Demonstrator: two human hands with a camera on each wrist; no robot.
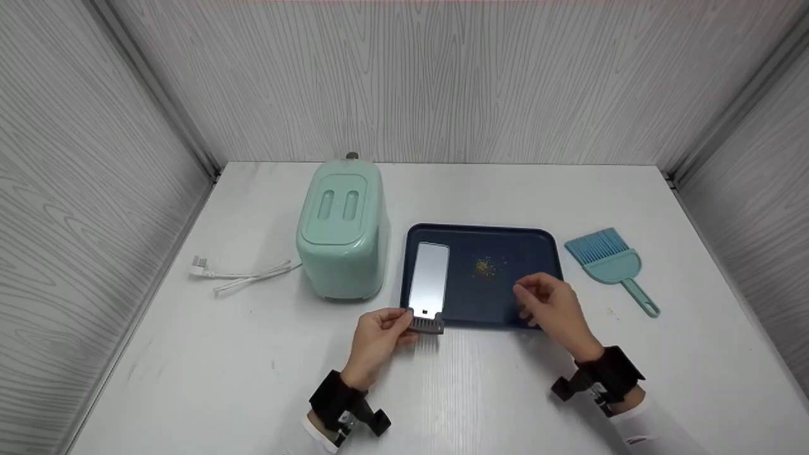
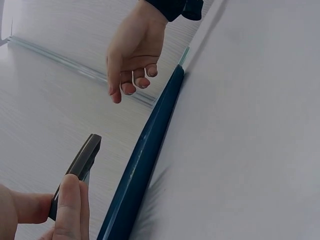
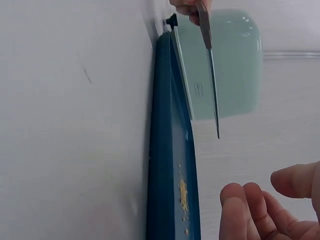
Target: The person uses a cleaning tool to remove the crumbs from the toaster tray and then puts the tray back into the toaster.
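Observation:
My left hand (image 1: 378,341) pinches the dark grey ribbed handle (image 2: 80,162) of a toaster crumb tray between thumb and fingers. Its shiny metal plate (image 1: 430,278) extends over the left part of a dark blue serving tray (image 1: 458,306), held above it in the right wrist view. Yellowish crumbs (image 1: 485,268) lie in a small heap on the blue tray. Over that tray's right front corner hovers my right hand (image 1: 556,309), fingers loosely bent, thumb apart from them in the right wrist view (image 3: 295,180), nothing between them.
A mint-green toaster (image 1: 341,234) stands left of the blue tray, its white cord (image 1: 246,276) lying on the table further left. To the right lies a small teal brush (image 1: 610,259) with blue bristles. A few crumbs (image 1: 610,312) are near it. Wood-grain panels surround the white table.

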